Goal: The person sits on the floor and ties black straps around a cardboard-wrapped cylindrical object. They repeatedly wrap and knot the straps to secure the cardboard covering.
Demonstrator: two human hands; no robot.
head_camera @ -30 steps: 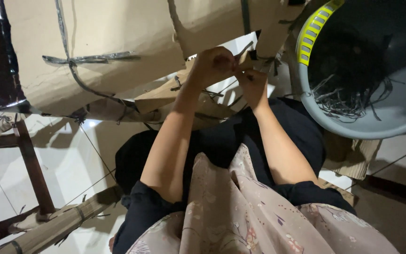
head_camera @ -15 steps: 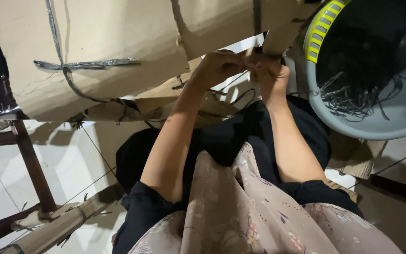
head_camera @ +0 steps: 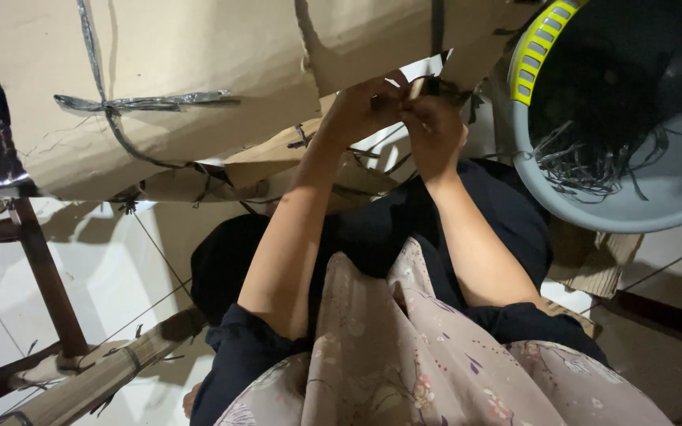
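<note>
My left hand (head_camera: 366,106) and my right hand (head_camera: 434,122) are raised together in front of me, fingers pinched on a thin dark strip (head_camera: 424,85) at the edge of a large tan cardboard sheet (head_camera: 199,63). The fingertips of both hands touch each other around the strip. Dark strips are tied across the cardboard in a knot (head_camera: 108,104). My forearms stretch up from my lap, which is covered by a floral cloth (head_camera: 404,355).
A grey plastic basket with a yellow-green rim (head_camera: 534,47) stands at the right and holds several loose dark strips (head_camera: 593,158). A dark wooden frame leg (head_camera: 45,276) is at the left on white floor tiles. A bundled roll (head_camera: 96,379) lies lower left.
Both hands have risen slightly toward the cardboard edge and drawn closer together. The view has shifted, with the basket sitting higher and further right.
</note>
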